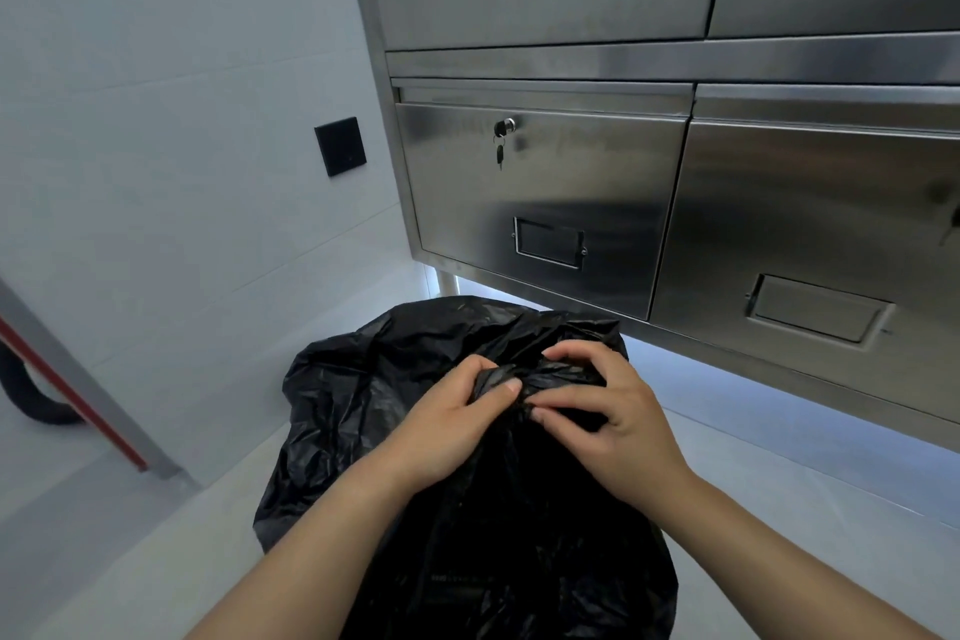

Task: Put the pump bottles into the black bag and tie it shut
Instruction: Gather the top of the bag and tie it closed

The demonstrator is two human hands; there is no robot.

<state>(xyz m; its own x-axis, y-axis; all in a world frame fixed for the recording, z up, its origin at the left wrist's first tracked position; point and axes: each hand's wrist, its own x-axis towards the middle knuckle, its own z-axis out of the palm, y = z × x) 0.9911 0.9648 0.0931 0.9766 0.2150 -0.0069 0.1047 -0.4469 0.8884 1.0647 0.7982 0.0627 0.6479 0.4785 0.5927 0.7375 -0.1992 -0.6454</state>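
A crumpled black plastic bag [353,379] stands on the pale floor in the lower middle of the head view. Its top is gathered into a bunched neck between my hands. My left hand [452,421] grips the bunched plastic from the left, thumb on top. My right hand [602,411] pinches the same bunch from the right, fingers curled over it. The two hands almost touch. No pump bottles are visible; the bag's inside is hidden.
A stainless steel cabinet [571,203] with drawers stands just behind the bag, a key [501,156] hanging from one lock. A white wall with a black switch plate [340,147] is on the left. A metal frame with a red strip [78,390] leans at far left.
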